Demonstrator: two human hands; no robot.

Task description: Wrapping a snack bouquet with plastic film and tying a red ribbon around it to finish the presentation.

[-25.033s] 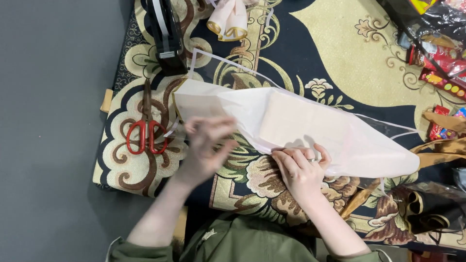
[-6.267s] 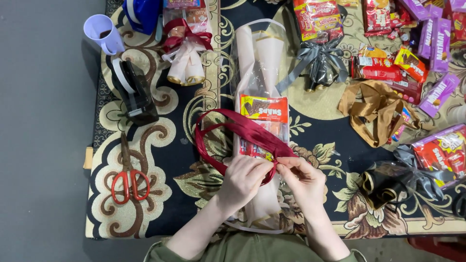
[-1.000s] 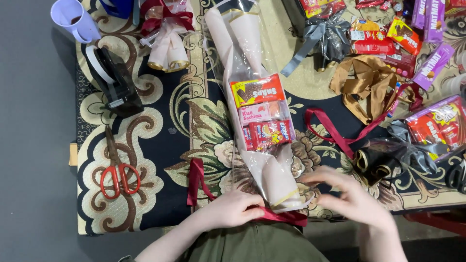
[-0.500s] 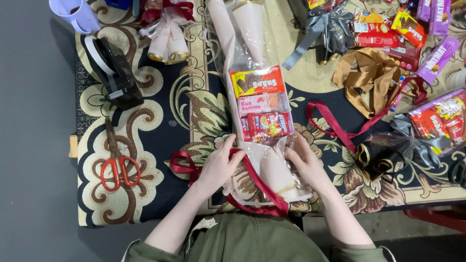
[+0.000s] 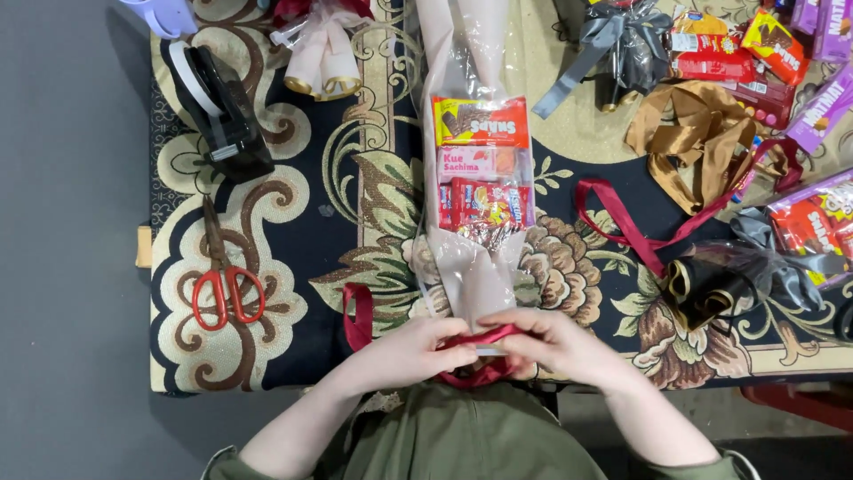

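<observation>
A cone-shaped bouquet wrap [image 5: 478,267] of beige paper and clear film lies lengthwise on the patterned cloth, with several red, pink and yellow snack packs [image 5: 482,169] inside. A dark red ribbon [image 5: 484,338] crosses its narrow lower end at the table's near edge. My left hand [image 5: 410,348] and my right hand [image 5: 553,342] both pinch this ribbon there, fingers closed, meeting over the wrap's stem. One ribbon end loops out to the left [image 5: 357,313]; a long ribbon strand [image 5: 622,222] trails to the right.
Red-handled scissors [image 5: 227,289] lie at the left, a black tape dispenser [image 5: 218,107] behind them. A small finished bouquet [image 5: 322,53] sits at the back. Brown ribbon [image 5: 689,133], grey ribbon [image 5: 613,40], black wrap [image 5: 702,284] and loose snack packs [image 5: 813,222] crowd the right side.
Both hands have drawn together at the wrap's stem, pulling the red ribbon from a loose loop beneath it into a tight band across it. The view has shifted slightly.
</observation>
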